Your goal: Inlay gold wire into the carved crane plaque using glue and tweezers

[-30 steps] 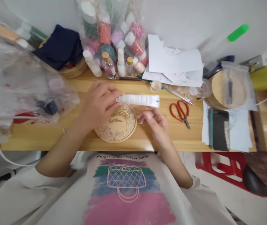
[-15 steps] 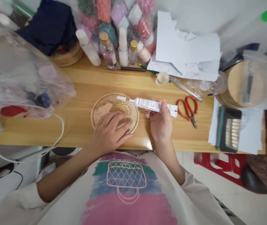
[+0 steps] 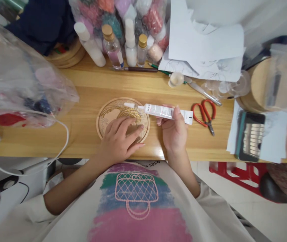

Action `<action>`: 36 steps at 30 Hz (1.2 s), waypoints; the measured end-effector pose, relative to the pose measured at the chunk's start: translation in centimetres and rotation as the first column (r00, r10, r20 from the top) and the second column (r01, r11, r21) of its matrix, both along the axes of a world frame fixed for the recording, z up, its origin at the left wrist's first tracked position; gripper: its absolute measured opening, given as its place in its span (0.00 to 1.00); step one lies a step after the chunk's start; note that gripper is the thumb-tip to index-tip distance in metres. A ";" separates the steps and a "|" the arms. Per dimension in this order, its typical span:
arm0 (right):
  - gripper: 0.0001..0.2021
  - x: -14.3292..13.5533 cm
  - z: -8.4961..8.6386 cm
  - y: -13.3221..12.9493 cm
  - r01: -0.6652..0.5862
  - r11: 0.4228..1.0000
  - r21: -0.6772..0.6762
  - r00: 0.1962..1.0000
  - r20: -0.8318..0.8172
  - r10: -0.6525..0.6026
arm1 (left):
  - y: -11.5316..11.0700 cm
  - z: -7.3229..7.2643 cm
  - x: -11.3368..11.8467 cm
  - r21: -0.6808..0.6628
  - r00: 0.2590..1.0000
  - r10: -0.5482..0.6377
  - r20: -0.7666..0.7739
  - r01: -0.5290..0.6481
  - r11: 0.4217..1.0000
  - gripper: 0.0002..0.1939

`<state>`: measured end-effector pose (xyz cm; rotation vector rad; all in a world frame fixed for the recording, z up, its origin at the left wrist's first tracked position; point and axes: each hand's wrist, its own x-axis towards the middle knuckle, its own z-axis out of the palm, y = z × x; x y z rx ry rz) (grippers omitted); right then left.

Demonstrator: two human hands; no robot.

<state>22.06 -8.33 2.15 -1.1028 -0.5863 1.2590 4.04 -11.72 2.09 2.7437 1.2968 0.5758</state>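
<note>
A round wooden plaque [image 3: 103,116] with carved, partly gold-coloured lines lies on the table near its front edge. My left hand [image 3: 120,137] rests on its lower part, fingers stretched out and spread, hiding some of the design. In my right hand [image 3: 175,129] is a white glue-like tube [image 3: 158,111] with small print, gripped between thumb and fingers. Its long narrow tip points left, over the plaque's upper right part; whether the tip touches the wood I cannot tell. Just right of the tube's flat end lie red-handled pliers [image 3: 205,114].
Bottles [image 3: 113,50], a dark-handled tool [image 3: 140,69] and white papers [image 3: 203,50] line the back. A clear plastic bag [image 3: 27,77] and a white cable [image 3: 66,131] occupy the left. On the right are a phone [image 3: 251,136] on papers and a round wooden box [image 3: 261,84].
The view has shifted slightly, so the back items sit higher in the picture. My hands, the tube and the plaque keep nearly the same places relative to one another.
</note>
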 end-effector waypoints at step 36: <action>0.11 1.9 1.8 -0.1 0.164 0.976 0.143 0.881 0.424 -0.210 | -2.3 1.1 -2.5 0.015 0.963 0.090 0.256 -0.097 0.995 0.02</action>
